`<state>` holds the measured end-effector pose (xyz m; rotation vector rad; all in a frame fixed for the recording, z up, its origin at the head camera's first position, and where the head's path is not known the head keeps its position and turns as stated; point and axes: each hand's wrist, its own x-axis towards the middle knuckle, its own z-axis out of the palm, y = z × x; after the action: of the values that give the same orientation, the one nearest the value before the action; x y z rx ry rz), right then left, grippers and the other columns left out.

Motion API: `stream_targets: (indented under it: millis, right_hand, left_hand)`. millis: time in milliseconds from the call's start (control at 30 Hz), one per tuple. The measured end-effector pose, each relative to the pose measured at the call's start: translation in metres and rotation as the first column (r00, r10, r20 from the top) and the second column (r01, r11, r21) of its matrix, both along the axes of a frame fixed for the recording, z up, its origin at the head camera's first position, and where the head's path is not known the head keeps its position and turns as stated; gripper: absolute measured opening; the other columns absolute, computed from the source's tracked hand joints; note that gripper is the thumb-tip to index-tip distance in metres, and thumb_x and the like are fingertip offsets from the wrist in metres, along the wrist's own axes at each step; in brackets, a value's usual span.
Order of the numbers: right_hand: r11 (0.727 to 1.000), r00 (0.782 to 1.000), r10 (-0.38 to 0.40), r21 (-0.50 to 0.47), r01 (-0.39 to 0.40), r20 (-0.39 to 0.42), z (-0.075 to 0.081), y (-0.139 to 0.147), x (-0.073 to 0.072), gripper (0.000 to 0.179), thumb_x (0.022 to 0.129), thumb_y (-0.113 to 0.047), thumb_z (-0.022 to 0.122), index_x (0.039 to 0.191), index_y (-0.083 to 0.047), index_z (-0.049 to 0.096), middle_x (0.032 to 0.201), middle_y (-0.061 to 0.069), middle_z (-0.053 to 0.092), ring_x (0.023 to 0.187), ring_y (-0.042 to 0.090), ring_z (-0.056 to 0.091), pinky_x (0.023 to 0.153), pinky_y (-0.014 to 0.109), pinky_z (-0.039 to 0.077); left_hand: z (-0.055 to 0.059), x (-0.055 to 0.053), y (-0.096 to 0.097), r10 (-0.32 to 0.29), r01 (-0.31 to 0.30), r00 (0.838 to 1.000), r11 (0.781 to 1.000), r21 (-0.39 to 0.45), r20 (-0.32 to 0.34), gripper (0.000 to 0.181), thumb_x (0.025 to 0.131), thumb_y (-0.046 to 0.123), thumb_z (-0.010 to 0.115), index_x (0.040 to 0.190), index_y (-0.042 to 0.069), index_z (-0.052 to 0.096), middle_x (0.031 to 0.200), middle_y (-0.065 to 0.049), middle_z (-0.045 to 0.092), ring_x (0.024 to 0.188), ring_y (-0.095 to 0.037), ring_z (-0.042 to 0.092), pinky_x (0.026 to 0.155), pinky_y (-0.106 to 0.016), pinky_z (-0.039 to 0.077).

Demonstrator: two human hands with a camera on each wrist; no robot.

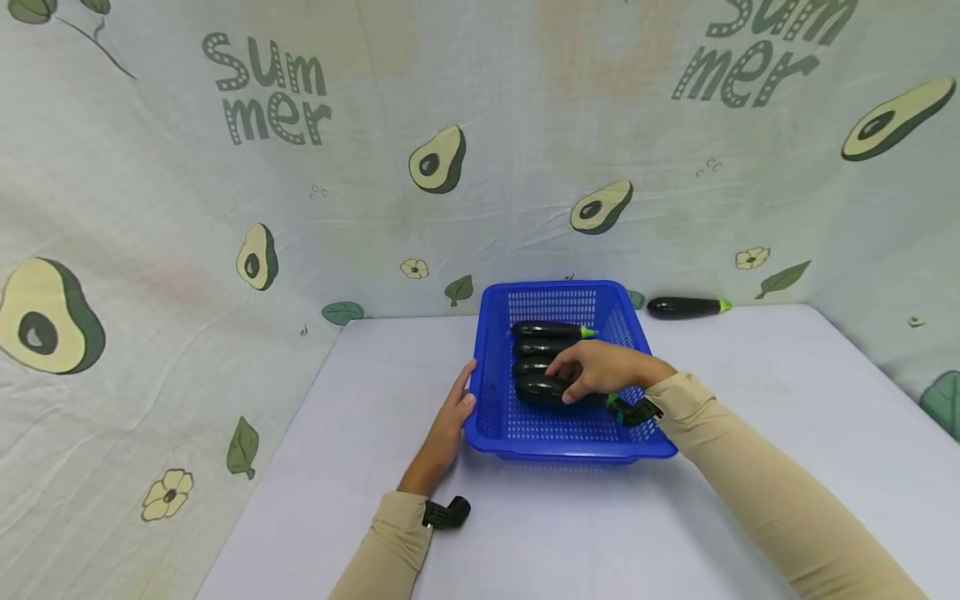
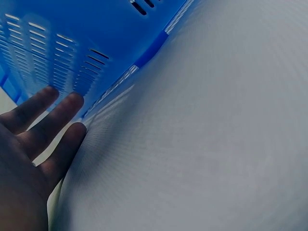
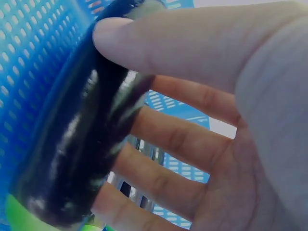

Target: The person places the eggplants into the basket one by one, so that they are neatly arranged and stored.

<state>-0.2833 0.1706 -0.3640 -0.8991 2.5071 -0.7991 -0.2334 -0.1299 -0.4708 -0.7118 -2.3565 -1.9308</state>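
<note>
In the head view a blue plastic basket (image 1: 577,447) holds several dark eggplants lying side by side. My right hand (image 1: 600,367) reaches into it and grips the nearest eggplant (image 1: 538,389). The right wrist view shows that eggplant (image 3: 72,139) up close, thumb on one side and fingers along the other, its green stem end at the lower left. My left hand (image 1: 452,414) touches the basket's left side. From the left wrist, straight, spread fingers (image 2: 53,113) rest against the slotted outer wall (image 2: 96,29).
One more eggplant (image 1: 684,307) lies on the white table (image 1: 780,400) behind and right of the basket, near the back edge. A cloth printed with avocados (image 1: 437,160) hangs behind the table. Black straps with small devices (image 1: 447,512) sit on both wrists.
</note>
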Motion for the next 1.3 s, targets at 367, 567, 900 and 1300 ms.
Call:
stream_targets:
  millis: [367,567,900,1300]
  right_hand:
    - [1.000,1.000,-0.016,0.019,0.016,0.019,-0.002,-0.001,0.002,0.045,0.083,-0.018,0.082,0.126,-0.013,0.069,0.104,0.001,0.068,0.097,0.017,0.062,0.084,0.040,0.053]
    - [1.000,1.000,0.011,0.007,-0.011,0.002,-0.001,-0.003,0.000,0.044,0.082,-0.016,0.082,0.124,-0.012,0.069,0.102,0.003,0.066,0.094,0.018,0.059,0.083,0.037,0.051]
    - [0.998,1.000,0.027,0.056,-0.028,0.016,-0.003,-0.001,0.006,0.044,0.081,-0.011,0.081,0.123,-0.009,0.069,0.100,0.003,0.066,0.090,0.016,0.059,0.079,0.035,0.052]
    - [0.999,0.999,0.037,0.034,-0.037,-0.005,-0.003,-0.002,0.006,0.039,0.083,-0.013,0.081,0.119,-0.006,0.069,0.101,0.006,0.069,0.094,0.017,0.062,0.084,0.037,0.053]
  left_hand:
    - [0.000,0.000,0.000,0.008,-0.008,1.000,1.000,-0.012,-0.006,0.057,0.107,0.034,0.034,0.161,0.028,0.020,0.166,0.000,0.015,0.152,-0.024,0.011,0.119,-0.057,0.009]
    - [0.003,-0.002,-0.001,0.020,-0.020,1.000,1.000,0.003,-0.016,0.056,0.107,0.031,0.034,0.161,0.025,0.022,0.166,-0.003,0.017,0.151,-0.026,0.012,0.118,-0.058,0.007]
    - [-0.002,0.004,-0.001,0.004,-0.004,1.000,1.000,-0.012,0.020,0.055,0.107,0.033,0.034,0.161,0.031,0.021,0.166,0.002,0.016,0.151,-0.024,0.012,0.118,-0.059,0.009]
    - [0.006,0.006,0.001,-0.006,0.006,1.000,1.000,-0.001,0.007,0.057,0.107,0.028,0.034,0.162,0.023,0.020,0.166,-0.004,0.016,0.151,-0.027,0.012,0.118,-0.060,0.009]
